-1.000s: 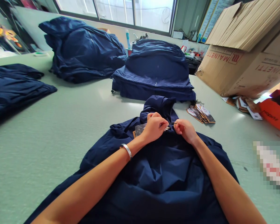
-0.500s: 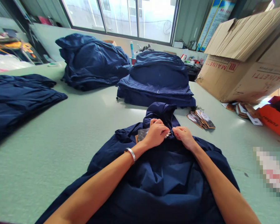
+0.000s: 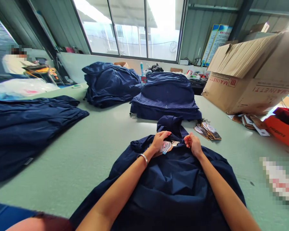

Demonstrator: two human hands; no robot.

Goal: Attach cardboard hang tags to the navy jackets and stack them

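Note:
A navy hooded jacket (image 3: 173, 186) lies on the green table, its hood (image 3: 170, 124) pointing away from me. My left hand (image 3: 160, 140), above a silver bracelet, is closed at the left of the collar, its fingers pressed together; what they pinch is too small to make out. Below its fingers, a white tag (image 3: 166, 147) with red print rests on the jacket. My right hand (image 3: 192, 144) has curled fingers at the right of the collar, touching the navy fabric there. A pale neck label (image 3: 175, 143) shows between the hands.
Navy garments lie in a folded stack (image 3: 167, 93), a heap (image 3: 112, 83) and a flat pile (image 3: 31, 128). Tags (image 3: 208, 130) fan out right of the hood. A cardboard box (image 3: 245, 86) and an orange item (image 3: 281, 130) stand at the right. A person (image 3: 16, 62) is at the far left.
My hands have moved apart slightly at the collar, and the white tag and neck label now show. The view has tilted up and swung left, bringing in the person at the far left.

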